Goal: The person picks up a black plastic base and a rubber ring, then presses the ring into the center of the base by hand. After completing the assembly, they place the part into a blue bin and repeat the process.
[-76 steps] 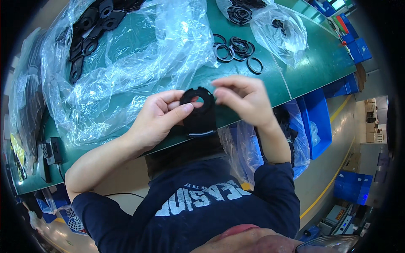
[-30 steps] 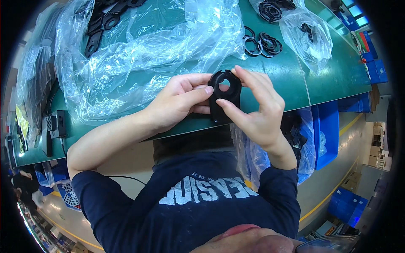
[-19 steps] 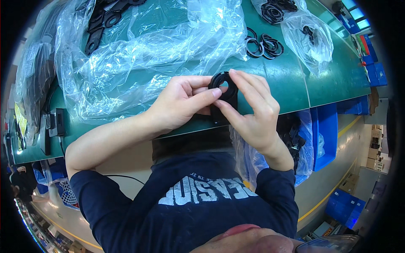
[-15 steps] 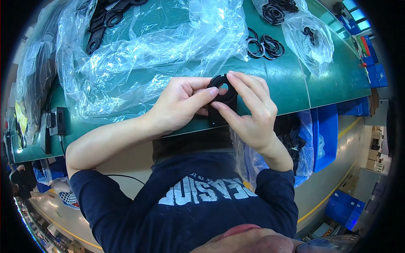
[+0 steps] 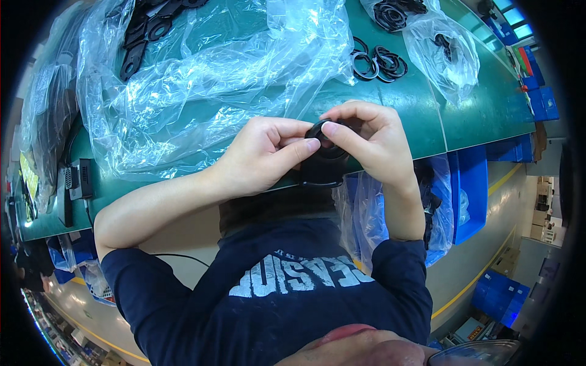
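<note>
Close to the table's near edge, I hold a black plastic part with a round ringed opening (image 5: 322, 172) between both hands. My left hand (image 5: 262, 152) pinches the left side of its ring, thumb on top and fingers behind. Across from it, my right hand (image 5: 378, 140) is closed on the upper right of the ring, its thumb pressed onto the rim and its index finger bent over the far side. The fingertips behind the part are hidden. Whether a separate ring sits in the opening, I cannot tell.
Clear plastic sheeting (image 5: 201, 91) covers much of the green table (image 5: 421, 116). Several black parts (image 5: 133, 61) lie at far left, loose rings (image 5: 389, 64) at far right beside a plastic bag (image 5: 448, 61). A small black device (image 5: 79, 179) stands left. Blue bins (image 5: 471, 201) are below right.
My right thumb has moved from the part's lower side up onto the ring, and the hand has turned. The part is tilted differently; my left hand keeps its pinch.
</note>
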`<action>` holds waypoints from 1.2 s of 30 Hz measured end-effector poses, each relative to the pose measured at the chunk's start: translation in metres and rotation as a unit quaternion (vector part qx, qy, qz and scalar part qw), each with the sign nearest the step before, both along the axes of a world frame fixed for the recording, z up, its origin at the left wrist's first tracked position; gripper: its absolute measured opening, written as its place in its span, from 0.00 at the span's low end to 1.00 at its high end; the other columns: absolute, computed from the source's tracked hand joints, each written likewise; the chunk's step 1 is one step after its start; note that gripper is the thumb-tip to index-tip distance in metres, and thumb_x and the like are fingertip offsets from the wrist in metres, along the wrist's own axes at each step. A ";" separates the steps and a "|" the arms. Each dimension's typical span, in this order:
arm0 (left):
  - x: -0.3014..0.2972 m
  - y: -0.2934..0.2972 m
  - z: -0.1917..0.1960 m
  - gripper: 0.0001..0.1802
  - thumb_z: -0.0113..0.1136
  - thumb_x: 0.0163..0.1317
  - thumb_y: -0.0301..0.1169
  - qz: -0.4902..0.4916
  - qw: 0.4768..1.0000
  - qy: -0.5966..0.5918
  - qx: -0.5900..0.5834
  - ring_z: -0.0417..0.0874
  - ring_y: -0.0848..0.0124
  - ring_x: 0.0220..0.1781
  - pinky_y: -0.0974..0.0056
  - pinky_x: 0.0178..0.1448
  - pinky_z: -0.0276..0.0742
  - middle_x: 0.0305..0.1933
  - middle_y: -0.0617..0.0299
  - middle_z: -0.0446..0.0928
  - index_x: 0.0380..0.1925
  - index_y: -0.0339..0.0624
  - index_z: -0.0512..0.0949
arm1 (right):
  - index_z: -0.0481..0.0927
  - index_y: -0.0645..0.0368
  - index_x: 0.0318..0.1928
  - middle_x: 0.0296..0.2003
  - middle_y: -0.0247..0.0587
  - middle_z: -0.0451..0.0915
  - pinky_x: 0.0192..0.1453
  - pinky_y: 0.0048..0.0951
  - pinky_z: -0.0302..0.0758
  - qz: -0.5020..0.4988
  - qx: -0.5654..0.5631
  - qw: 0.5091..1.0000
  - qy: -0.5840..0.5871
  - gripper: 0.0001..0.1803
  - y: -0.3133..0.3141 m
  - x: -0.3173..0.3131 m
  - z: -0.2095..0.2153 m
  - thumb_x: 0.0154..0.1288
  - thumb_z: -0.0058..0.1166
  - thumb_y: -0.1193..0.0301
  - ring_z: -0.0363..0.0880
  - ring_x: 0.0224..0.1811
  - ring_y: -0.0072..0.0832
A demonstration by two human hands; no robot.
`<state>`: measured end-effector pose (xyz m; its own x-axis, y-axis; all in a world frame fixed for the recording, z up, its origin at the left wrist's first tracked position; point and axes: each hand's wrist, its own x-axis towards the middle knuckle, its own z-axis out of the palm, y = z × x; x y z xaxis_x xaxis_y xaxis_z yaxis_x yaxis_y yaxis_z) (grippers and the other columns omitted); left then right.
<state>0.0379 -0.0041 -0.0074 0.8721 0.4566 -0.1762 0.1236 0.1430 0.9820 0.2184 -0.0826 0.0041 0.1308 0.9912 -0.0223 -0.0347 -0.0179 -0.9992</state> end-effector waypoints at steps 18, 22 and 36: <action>0.004 0.000 0.002 0.16 0.54 0.63 0.27 0.052 0.992 -0.056 -0.097 0.79 0.78 0.42 0.72 0.47 0.76 0.43 0.58 0.79 0.50 0.30 0.73 | 0.77 0.62 0.51 0.43 0.45 0.78 0.29 0.20 0.76 -0.063 0.154 0.939 -0.301 0.28 -0.021 -0.001 -0.008 0.45 0.67 0.78 0.77 0.29 0.23; 0.003 0.000 0.001 0.19 0.57 0.59 0.21 0.047 0.992 -0.051 -0.102 0.78 0.78 0.43 0.73 0.47 0.74 0.43 0.57 0.79 0.51 0.27 0.71 | 0.76 0.63 0.51 0.43 0.47 0.78 0.27 0.20 0.77 -0.066 0.206 0.914 -0.344 0.27 -0.021 -0.004 -0.007 0.46 0.67 0.77 0.78 0.31 0.25; 0.003 -0.002 -0.004 0.17 0.57 0.57 0.19 0.075 0.995 -0.049 -0.051 0.77 0.79 0.43 0.75 0.47 0.73 0.42 0.58 0.79 0.47 0.28 0.73 | 0.74 0.65 0.47 0.42 0.47 0.78 0.28 0.22 0.78 -0.123 0.249 0.900 -0.337 0.23 -0.022 -0.014 -0.023 0.48 0.65 0.79 0.80 0.32 0.28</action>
<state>0.0406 -0.0064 -0.0114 0.8110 0.5666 -0.1457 -0.0026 0.2525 0.9676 0.2045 -0.1049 -0.0191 0.1650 0.7957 0.5828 0.6411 0.3625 -0.6764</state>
